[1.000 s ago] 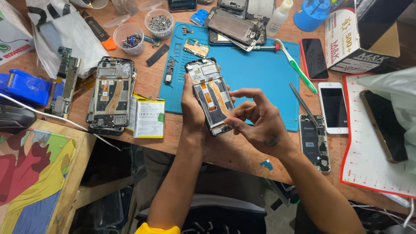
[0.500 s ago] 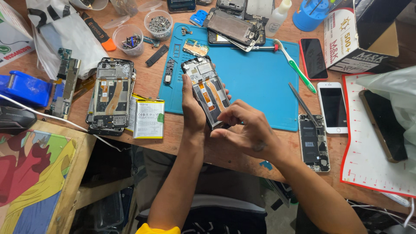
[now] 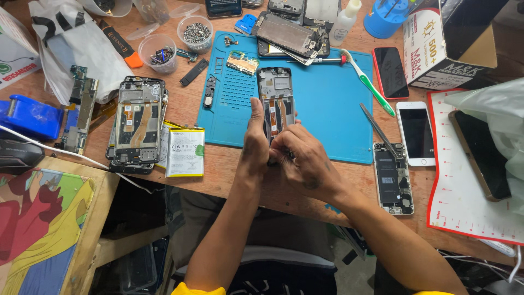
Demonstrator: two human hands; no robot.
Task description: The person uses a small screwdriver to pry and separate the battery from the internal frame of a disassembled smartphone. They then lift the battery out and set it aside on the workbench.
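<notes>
Wooden workbench point(image 3: 229, 164) with blue repair mat point(image 3: 333, 104); opened phone frame point(image 3: 276, 101) on mat's near edge; left hand point(image 3: 254, 143) fingers extended along its side; right hand point(image 3: 303, 158) fingers curled, pinching its lower end

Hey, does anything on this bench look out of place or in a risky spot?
One thing stands out: the opened white phone, its insides exposed, lies at the wooden table's near edge, partly overhanging it. The tweezers rest slanted across the blue mat's right edge.
</notes>
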